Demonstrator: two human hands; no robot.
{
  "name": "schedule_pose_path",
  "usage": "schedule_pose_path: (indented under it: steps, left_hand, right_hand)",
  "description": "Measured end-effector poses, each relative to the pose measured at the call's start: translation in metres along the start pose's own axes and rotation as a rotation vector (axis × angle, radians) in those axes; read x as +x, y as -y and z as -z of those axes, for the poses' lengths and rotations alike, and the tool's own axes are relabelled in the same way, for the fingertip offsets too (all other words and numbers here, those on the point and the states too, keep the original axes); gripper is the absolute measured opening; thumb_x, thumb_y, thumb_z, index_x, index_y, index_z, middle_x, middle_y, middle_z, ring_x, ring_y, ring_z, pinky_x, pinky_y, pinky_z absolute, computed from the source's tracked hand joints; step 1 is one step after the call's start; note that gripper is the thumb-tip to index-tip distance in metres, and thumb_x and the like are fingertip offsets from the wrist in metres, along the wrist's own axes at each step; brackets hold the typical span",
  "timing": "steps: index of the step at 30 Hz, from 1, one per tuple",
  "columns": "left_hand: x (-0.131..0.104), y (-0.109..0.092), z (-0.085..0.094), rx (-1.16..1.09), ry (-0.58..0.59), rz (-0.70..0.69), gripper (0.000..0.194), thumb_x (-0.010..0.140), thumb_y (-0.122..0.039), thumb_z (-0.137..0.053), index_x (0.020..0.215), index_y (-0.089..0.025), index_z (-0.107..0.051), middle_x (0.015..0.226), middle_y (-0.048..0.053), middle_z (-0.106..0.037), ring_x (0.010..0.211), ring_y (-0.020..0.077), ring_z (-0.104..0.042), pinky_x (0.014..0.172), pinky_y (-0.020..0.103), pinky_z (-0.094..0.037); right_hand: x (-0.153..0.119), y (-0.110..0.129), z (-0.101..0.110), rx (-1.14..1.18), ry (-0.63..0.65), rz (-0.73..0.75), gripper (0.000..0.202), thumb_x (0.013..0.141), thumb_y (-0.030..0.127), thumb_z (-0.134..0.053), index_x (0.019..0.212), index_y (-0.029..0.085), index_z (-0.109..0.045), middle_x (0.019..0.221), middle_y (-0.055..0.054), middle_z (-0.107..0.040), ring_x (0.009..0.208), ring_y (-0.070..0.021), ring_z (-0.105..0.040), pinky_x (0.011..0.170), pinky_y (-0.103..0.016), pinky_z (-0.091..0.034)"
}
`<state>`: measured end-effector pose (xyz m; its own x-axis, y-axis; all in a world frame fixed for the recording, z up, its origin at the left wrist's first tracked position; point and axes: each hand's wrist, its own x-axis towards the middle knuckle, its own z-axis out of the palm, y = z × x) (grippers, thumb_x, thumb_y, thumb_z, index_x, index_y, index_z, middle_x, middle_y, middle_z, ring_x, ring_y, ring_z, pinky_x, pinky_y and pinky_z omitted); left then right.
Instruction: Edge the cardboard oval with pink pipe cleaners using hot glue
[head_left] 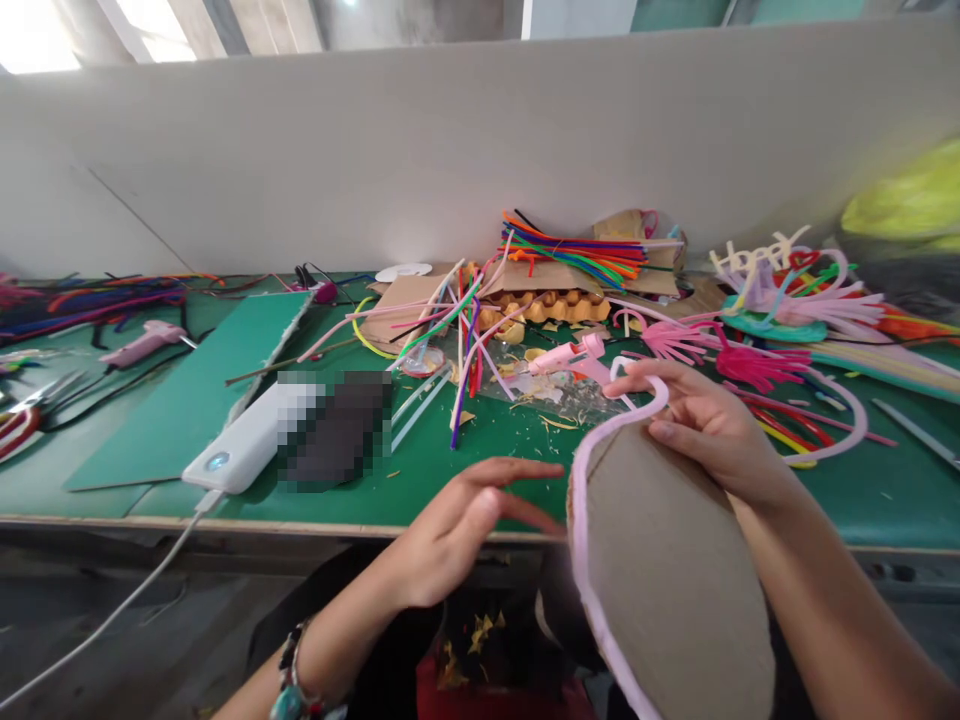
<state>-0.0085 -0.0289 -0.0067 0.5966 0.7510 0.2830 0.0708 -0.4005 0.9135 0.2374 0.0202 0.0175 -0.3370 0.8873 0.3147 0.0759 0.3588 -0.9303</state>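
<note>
An oval piece of grey-brown cardboard (pixel 675 560) is held up over the table's front edge. Along its left side runs a fuzzy pale pink pipe cleaner (pixel 583 530), its upper end curling free past the top. My right hand (pixel 705 425) grips the cardboard's upper end, thumb on its face, with the pipe cleaner's curl at the fingers. Beside the left edge is my left hand (pixel 457 530), fingers stretched out and apart, holding nothing; whether its fingertips touch the edge I cannot tell. Behind the cardboard lies a pink glue gun (pixel 566 357).
Bundled coloured pipe cleaners (pixel 577 250) lie at the back by an egg carton (pixel 555 306). To the left are a green board (pixel 202 380), a cabled white power bank (pixel 251 440), another pink glue gun (pixel 142 345) and scissors (pixel 45 400). Pink pipe-cleaner shapes (pixel 757 365) sit at right.
</note>
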Motion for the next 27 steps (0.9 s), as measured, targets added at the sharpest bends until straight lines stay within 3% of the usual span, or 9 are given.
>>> schedule_pose_path:
  steps: [2,3,5,8,10,13,15,20,27]
  left_hand:
    - [-0.002,-0.004,0.003,-0.293,0.009,0.103,0.068,0.087,-0.057,-0.005,0.121,-0.023,-0.054,0.135,0.005,-0.045,0.121,0.0257,-0.043,0.101,0.043,-0.031]
    - [-0.003,-0.006,0.004,-0.4,0.028,0.13,0.069,0.086,-0.057,-0.002,0.123,-0.024,-0.051,0.137,0.004,-0.042,0.122,0.026,-0.042,0.1,0.044,-0.032]
    - [-0.004,-0.009,0.006,-0.471,0.029,0.134,0.063,0.09,-0.053,-0.009,0.108,-0.026,-0.064,0.134,0.002,-0.046,0.12,0.0259,-0.044,0.099,0.043,-0.034]
    - [-0.005,-0.009,0.007,-0.367,-0.103,0.085,0.04,0.089,-0.039,-0.039,0.074,-0.027,-0.074,0.124,0.0,-0.056,0.119,0.024,-0.045,0.099,0.038,-0.035]
    - [-0.005,-0.006,0.005,-0.348,-0.165,0.069,0.016,0.081,-0.034,-0.057,0.086,-0.031,-0.072,0.13,-0.002,-0.051,0.122,0.0239,-0.041,0.099,0.037,-0.035]
    - [-0.007,0.0,0.005,-0.504,-0.118,0.057,0.059,0.07,-0.037,-0.068,0.124,-0.042,-0.045,0.145,-0.004,-0.028,0.128,0.0257,-0.034,0.099,0.04,-0.036]
    - [-0.006,0.003,0.006,-0.633,-0.098,0.044,0.067,0.072,-0.049,-0.062,0.131,-0.044,-0.031,0.145,-0.002,-0.027,0.127,0.0261,-0.035,0.099,0.042,-0.035]
    - [-0.002,0.003,0.012,-0.743,-0.202,0.044,0.059,0.078,-0.065,-0.036,0.13,-0.038,-0.037,0.141,0.001,-0.036,0.124,0.0274,-0.039,0.1,0.047,-0.032]
    - [0.002,0.008,0.012,-0.572,-0.259,0.002,0.067,0.08,-0.069,-0.014,0.126,-0.032,-0.046,0.141,-0.003,-0.037,0.134,0.0219,-0.022,0.11,0.043,-0.012]
  right_hand:
    - [0.0,0.001,0.002,0.021,-0.009,-0.002,0.029,0.07,0.038,-0.064,0.098,0.034,-0.055,0.092,0.001,-0.066,0.047,-0.005,-0.05,0.039,-0.016,-0.039]
    - [0.0,0.002,0.003,0.033,-0.024,-0.006,0.029,0.07,0.039,-0.064,0.097,0.035,-0.056,0.091,0.002,-0.066,0.047,-0.0055,-0.051,0.039,-0.017,-0.04]
    - [0.0,0.002,0.004,0.055,-0.065,-0.013,0.029,0.068,0.041,-0.066,0.095,0.037,-0.057,0.09,0.002,-0.067,0.046,-0.0063,-0.051,0.039,-0.017,-0.041]
    - [0.0,0.003,0.005,0.083,-0.113,-0.037,0.03,0.066,0.042,-0.067,0.095,0.038,-0.058,0.089,0.002,-0.067,0.045,-0.0073,-0.053,0.038,-0.018,-0.041]
    - [0.001,0.002,0.004,0.096,-0.131,-0.054,0.031,0.064,0.041,-0.068,0.094,0.037,-0.059,0.087,0.001,-0.068,0.046,-0.0081,-0.053,0.038,-0.019,-0.042]
    - [0.004,0.0,0.004,0.077,-0.158,-0.095,0.03,0.061,0.039,-0.071,0.089,0.032,-0.061,0.088,-0.001,-0.067,0.051,-0.0101,-0.056,0.04,-0.02,-0.044]
    - [0.005,-0.001,0.005,0.039,-0.174,-0.138,0.028,0.062,0.039,-0.07,0.086,0.03,-0.061,0.094,-0.002,-0.066,0.054,-0.0104,-0.057,0.04,-0.02,-0.044]
    - [0.006,-0.004,0.005,-0.088,-0.222,-0.181,0.027,0.066,0.039,-0.066,0.089,0.027,-0.059,0.099,-0.001,-0.064,0.055,-0.0089,-0.057,0.039,-0.018,-0.043]
    - [0.014,-0.034,-0.017,-0.384,-0.122,-0.193,0.031,0.075,0.038,-0.053,0.1,0.021,-0.053,0.091,-0.005,-0.064,0.056,-0.0108,-0.06,0.043,-0.021,-0.044]
